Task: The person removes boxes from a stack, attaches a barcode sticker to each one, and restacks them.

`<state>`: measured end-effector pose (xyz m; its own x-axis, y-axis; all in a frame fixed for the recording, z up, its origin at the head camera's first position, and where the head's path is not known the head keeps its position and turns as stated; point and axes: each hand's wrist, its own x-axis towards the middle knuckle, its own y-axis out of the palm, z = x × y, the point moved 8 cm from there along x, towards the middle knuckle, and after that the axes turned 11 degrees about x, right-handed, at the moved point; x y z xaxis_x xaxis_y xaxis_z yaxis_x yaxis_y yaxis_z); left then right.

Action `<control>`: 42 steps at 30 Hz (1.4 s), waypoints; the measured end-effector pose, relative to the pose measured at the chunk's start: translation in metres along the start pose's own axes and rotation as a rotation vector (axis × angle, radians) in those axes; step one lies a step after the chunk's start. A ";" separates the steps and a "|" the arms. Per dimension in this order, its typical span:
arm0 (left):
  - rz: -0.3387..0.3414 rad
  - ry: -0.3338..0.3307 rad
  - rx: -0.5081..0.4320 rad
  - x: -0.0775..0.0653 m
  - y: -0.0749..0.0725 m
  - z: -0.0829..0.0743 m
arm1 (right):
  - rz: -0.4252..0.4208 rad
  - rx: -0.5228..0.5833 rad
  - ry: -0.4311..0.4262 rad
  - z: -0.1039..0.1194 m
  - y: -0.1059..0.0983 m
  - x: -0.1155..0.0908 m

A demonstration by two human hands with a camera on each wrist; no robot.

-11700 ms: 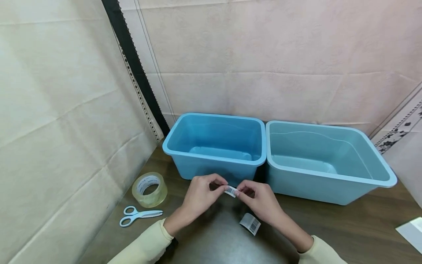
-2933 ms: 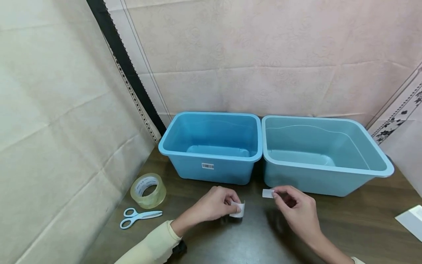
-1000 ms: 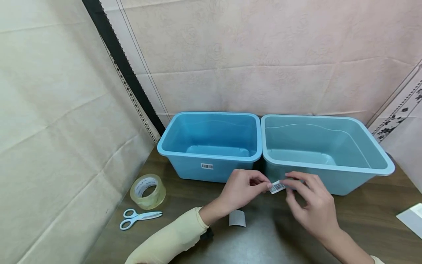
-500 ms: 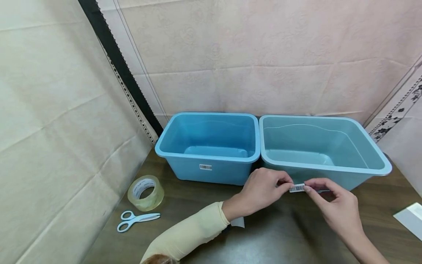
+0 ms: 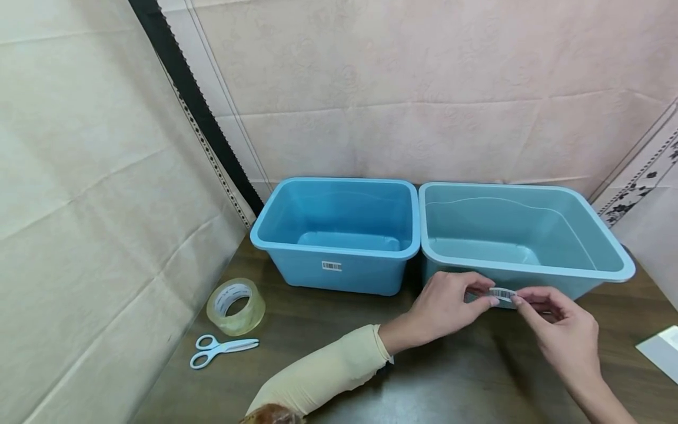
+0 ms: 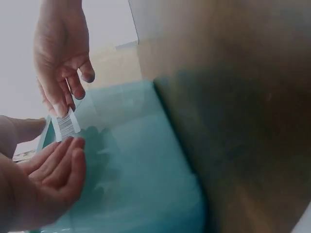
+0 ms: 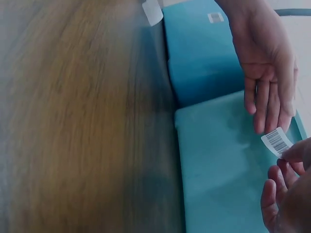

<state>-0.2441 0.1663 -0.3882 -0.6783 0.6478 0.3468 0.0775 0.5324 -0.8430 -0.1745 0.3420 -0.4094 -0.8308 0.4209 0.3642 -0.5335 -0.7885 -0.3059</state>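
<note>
A presumably light, pliable, sticky barcode label [image 5: 502, 294], best held by its edges, was pinched before the paler bin [image 5: 535, 270] by the right hand [image 5: 565, 333] and touched by loosely extended fingers of the left hand [image 5: 446, 307].

The left bin [image 5: 365, 274] stands beside the right bin [image 5: 521, 227] (tape roll [image 5: 245, 321] farther left, scissors [image 5: 223, 347] before it).

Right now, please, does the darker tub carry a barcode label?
Yes, a white barcode label shows on the front wall of the darker tub.
</note>
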 end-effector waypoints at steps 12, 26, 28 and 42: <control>0.161 -0.070 -0.439 -0.012 0.039 -0.004 | -0.113 -0.008 0.123 -0.027 -0.013 0.008; 0.178 0.001 -0.196 -0.011 0.040 -0.009 | -0.132 0.090 0.155 -0.032 -0.009 0.007; 0.197 0.010 -0.177 -0.011 0.041 -0.010 | -0.140 0.091 0.149 -0.033 -0.009 0.008; 0.199 -0.020 -0.161 -0.010 0.040 -0.006 | -0.148 0.006 0.144 -0.035 -0.011 0.014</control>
<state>-0.2299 0.1839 -0.4231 -0.6519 0.7387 0.1713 0.3248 0.4761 -0.8172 -0.1857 0.3723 -0.4312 -0.7575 0.5922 0.2747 -0.6511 -0.7158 -0.2524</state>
